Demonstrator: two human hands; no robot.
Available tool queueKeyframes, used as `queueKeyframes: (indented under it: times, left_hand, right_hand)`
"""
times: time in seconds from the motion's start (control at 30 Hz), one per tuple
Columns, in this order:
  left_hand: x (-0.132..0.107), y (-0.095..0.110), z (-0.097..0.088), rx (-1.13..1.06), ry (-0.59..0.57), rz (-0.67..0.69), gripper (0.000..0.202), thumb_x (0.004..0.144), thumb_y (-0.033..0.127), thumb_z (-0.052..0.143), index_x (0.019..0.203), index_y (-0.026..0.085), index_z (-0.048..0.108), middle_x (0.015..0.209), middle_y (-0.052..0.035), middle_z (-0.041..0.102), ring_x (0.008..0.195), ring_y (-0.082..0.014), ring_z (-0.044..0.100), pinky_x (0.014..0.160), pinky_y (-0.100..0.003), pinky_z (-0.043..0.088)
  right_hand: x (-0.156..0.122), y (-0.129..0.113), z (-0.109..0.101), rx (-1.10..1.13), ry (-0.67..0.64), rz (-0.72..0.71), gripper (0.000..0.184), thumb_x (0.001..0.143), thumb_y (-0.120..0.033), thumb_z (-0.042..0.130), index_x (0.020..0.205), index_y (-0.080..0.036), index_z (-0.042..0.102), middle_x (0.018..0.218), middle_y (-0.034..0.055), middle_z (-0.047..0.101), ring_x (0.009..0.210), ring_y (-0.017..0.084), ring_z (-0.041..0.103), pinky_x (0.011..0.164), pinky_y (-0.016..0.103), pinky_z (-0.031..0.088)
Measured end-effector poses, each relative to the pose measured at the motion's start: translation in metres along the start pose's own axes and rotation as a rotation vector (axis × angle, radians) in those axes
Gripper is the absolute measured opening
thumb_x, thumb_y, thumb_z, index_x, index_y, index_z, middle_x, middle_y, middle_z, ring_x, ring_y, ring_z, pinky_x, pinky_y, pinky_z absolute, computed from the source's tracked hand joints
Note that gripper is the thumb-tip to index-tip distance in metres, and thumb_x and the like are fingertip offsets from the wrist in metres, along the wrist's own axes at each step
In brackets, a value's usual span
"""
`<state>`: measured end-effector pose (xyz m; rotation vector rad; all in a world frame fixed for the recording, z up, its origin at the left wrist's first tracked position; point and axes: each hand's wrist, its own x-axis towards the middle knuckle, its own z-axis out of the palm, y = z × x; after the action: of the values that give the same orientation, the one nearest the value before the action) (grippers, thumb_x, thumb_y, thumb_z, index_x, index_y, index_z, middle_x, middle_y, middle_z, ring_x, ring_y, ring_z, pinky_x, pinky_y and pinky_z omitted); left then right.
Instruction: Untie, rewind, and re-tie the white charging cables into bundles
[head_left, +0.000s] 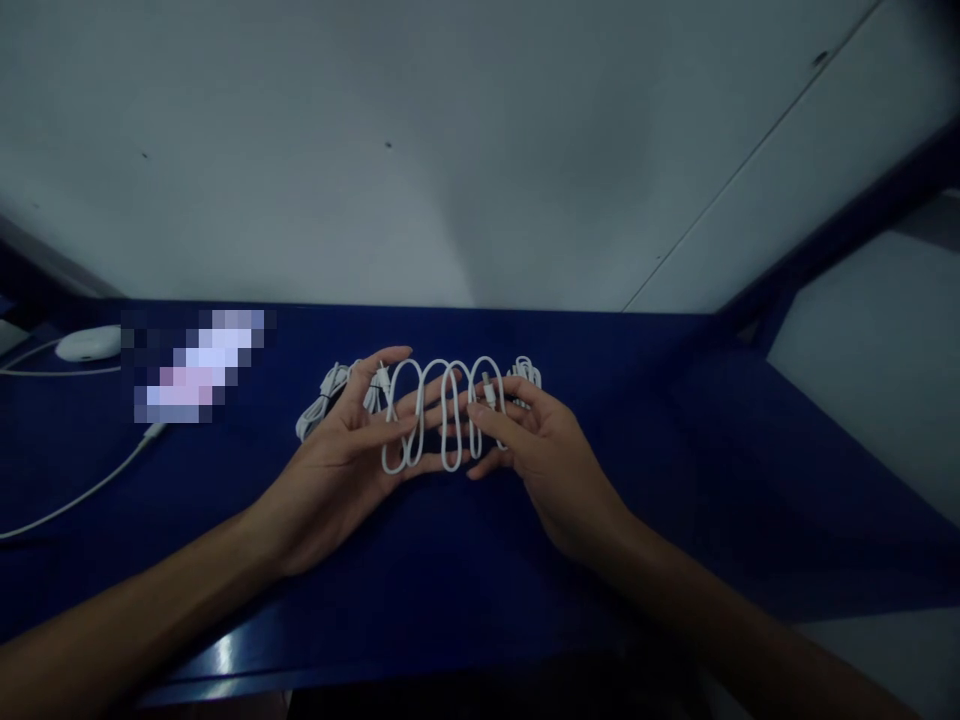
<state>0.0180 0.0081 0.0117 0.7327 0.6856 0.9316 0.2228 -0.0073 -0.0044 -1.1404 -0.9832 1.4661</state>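
A white USB cable, folded in several zigzag loops, is held up between my two hands. My left hand pinches its left loops with the thumb in front and the fingers behind. With the thumb and fingers closed on it, my right hand grips the right loops. One metal-tipped plug shows near the right fingers, and a white connector shows by the left hand. Behind the left hand lies a tied bundle of white cable. Another white coiled cable lies behind the right hand.
The blue tabletop backs onto a pale wall panel. A blurred-out bright device with a white cord plugged in lies at left. Beside it is a white rounded object. Blue frame bars stand at right.
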Motion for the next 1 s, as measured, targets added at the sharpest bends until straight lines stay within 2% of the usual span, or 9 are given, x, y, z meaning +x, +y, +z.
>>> queueKeyframes:
  times: [0.23, 0.43, 0.6, 0.67, 0.77, 1.0]
  left_hand:
    - [0.0018, -0.0025, -0.0031, 0.017, -0.014, 0.02, 0.054, 0.103, 0.006, 0.074, 0.145, 0.036, 0.057, 0.156, -0.0099, 0.069, 0.148, -0.0384, 0.064, 0.119, -0.062, 0.057]
    - [0.0016, -0.0034, -0.0063, 0.028, -0.028, 0.039, 0.05, 0.101, 0.002, 0.076, 0.137, 0.034, 0.061, 0.161, -0.008, 0.066, 0.149, -0.0376, 0.064, 0.122, -0.059, 0.056]
    - [0.0011, -0.0021, -0.0063, 0.026, -0.002, 0.013, 0.071, 0.098, 0.001, 0.076, 0.156, 0.038, 0.057, 0.168, -0.0092, 0.061, 0.149, -0.0385, 0.063, 0.122, -0.059, 0.056]
    - [0.0012, -0.0019, -0.0056, 0.029, 0.011, -0.023, 0.074, 0.099, 0.002, 0.075, 0.162, 0.035, 0.055, 0.169, -0.0112, 0.059, 0.149, -0.039, 0.063, 0.122, -0.059, 0.057]
    - [0.0018, -0.003, -0.0053, 0.018, 0.008, -0.055, 0.069, 0.101, 0.001, 0.072, 0.162, 0.03, 0.057, 0.17, -0.0121, 0.058, 0.15, -0.0378, 0.063, 0.121, -0.056, 0.059]
    - [0.0016, -0.0038, -0.0039, 0.008, 0.016, -0.065, 0.077, 0.101, -0.003, 0.07, 0.166, 0.033, 0.052, 0.172, -0.0093, 0.057, 0.149, -0.0342, 0.064, 0.118, -0.051, 0.061]
  right_hand:
    - [-0.0009, -0.0005, 0.0009, 0.013, 0.003, -0.001, 0.029, 0.096, -0.04, 0.086, 0.116, -0.022, 0.076, 0.109, 0.0077, 0.08, 0.086, 0.021, 0.077, 0.065, 0.032, 0.067]
    - [-0.0026, -0.0037, 0.0023, -0.01, -0.008, 0.02, 0.028, 0.096, -0.04, 0.084, 0.115, -0.022, 0.074, 0.104, 0.0082, 0.08, 0.088, 0.024, 0.078, 0.063, 0.032, 0.066]
    - [-0.0026, -0.0049, 0.003, -0.034, 0.005, 0.029, 0.028, 0.094, -0.04, 0.085, 0.114, -0.023, 0.073, 0.101, 0.0062, 0.079, 0.081, 0.022, 0.075, 0.056, 0.03, 0.063]
    - [-0.0022, -0.0046, 0.0033, -0.032, 0.007, 0.025, 0.026, 0.095, -0.039, 0.084, 0.113, -0.023, 0.073, 0.102, 0.0063, 0.079, 0.081, 0.021, 0.075, 0.055, 0.029, 0.063]
    - [-0.0021, -0.0041, 0.0036, -0.025, 0.005, 0.022, 0.024, 0.096, -0.037, 0.083, 0.112, -0.022, 0.072, 0.103, 0.0064, 0.079, 0.08, 0.02, 0.075, 0.055, 0.028, 0.063]
    - [-0.0026, -0.0049, 0.0021, -0.045, -0.022, 0.013, 0.025, 0.097, -0.041, 0.083, 0.109, -0.023, 0.07, 0.1, 0.0056, 0.078, 0.075, 0.02, 0.073, 0.056, 0.03, 0.062]
